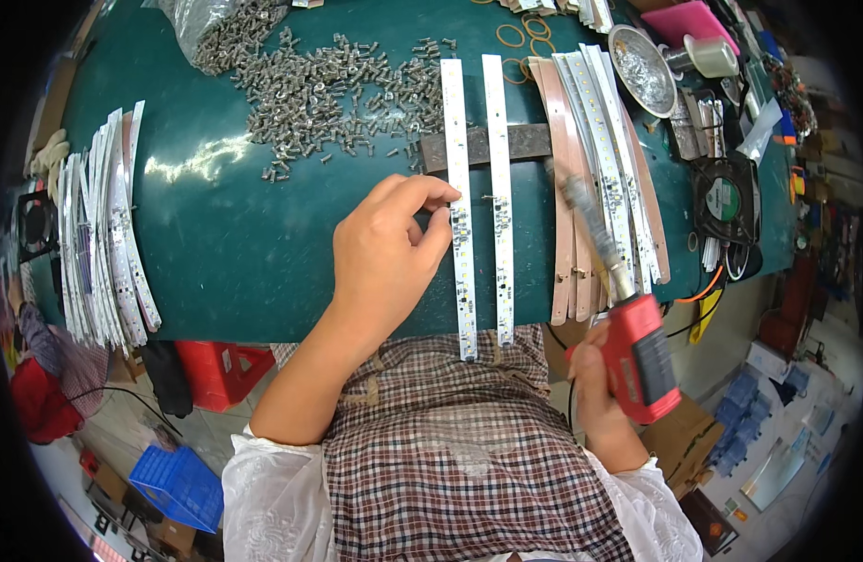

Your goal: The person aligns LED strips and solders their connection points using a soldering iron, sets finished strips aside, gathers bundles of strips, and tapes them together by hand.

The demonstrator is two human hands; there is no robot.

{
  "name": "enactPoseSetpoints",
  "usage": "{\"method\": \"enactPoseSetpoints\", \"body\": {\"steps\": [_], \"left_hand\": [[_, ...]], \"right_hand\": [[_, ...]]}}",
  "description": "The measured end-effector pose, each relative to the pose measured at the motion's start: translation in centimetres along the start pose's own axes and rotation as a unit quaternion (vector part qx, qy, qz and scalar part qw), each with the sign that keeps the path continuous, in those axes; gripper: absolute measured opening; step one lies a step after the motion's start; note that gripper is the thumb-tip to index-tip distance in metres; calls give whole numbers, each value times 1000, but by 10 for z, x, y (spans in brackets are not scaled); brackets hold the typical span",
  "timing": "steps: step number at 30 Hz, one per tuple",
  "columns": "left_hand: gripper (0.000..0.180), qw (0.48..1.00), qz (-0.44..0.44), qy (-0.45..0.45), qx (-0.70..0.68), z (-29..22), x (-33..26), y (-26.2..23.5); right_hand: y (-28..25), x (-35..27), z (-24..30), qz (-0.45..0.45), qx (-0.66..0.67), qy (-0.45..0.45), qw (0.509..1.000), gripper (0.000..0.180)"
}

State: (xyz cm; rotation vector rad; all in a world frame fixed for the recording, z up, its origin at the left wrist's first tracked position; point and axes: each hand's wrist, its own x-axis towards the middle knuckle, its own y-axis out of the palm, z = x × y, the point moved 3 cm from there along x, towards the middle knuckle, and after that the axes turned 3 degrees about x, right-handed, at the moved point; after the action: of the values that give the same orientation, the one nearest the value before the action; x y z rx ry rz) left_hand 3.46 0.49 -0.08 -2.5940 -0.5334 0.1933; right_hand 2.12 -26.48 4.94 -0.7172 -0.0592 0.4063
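Two narrow white LED circuit strips lie side by side, pointing toward me: a left strip (459,262) and a right strip (503,253). Both rest across a dark metal bar (530,142) and reach past the table's near edge. My left hand (386,245) is at the left strip's left edge, thumb and forefinger brought together in a pinch; whatever is between the fingertips is too small to make out. My right hand (595,375) grips a soldering iron (638,356) with a red and black handle. Its blurred metal barrel slants up-left, over bare copper-coloured strips (565,234).
More LED strips (605,150) are stacked on the right, another bundle (104,234) on the left. Small metal parts (310,98) spread from a plastic bag (193,28). A metal bowl (643,70), rubber bands (510,36) and a black fan (725,201) occupy the table's right side.
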Motion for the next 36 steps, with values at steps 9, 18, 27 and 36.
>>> {"method": "enactPoseSetpoints", "body": {"steps": [9,18,27,36], "left_hand": [[24,999,30,7,-17,-9,-2,1],[33,992,42,-35,-112,-4,-5,9],[12,975,-131,49,175,5,22,-31],[11,936,-153,159,275,15,32,-25]], "right_hand": [[20,75,23,-195,-160,-153,956,62],[40,96,24,-196,-205,-78,956,56],[12,73,10,-239,-74,-88,964,48],[-4,48,39,-217,21,-28,976,44]]}}
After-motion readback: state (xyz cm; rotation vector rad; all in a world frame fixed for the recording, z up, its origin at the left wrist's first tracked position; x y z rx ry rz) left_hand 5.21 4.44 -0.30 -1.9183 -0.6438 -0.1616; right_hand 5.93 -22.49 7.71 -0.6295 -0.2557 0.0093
